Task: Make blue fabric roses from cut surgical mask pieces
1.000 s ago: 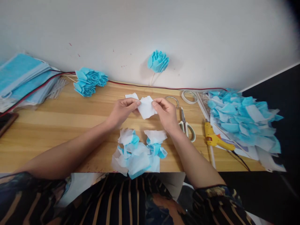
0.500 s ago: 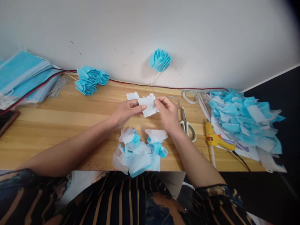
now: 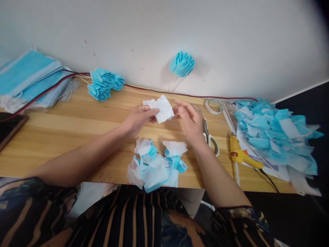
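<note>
White sheet is held above the table, pinched by thumb and fingers of the left hand, right hand loosely parted beside its edge, contact unclear; beyond, blue flowers appear finished, loose pieces unassembled.

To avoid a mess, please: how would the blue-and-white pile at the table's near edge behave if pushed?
The pile looks light and floppy, its pieces being thin and crumpled. It would probably scatter, as they appear loosely heaped. Some might fall, since one overhangs the table.
</note>
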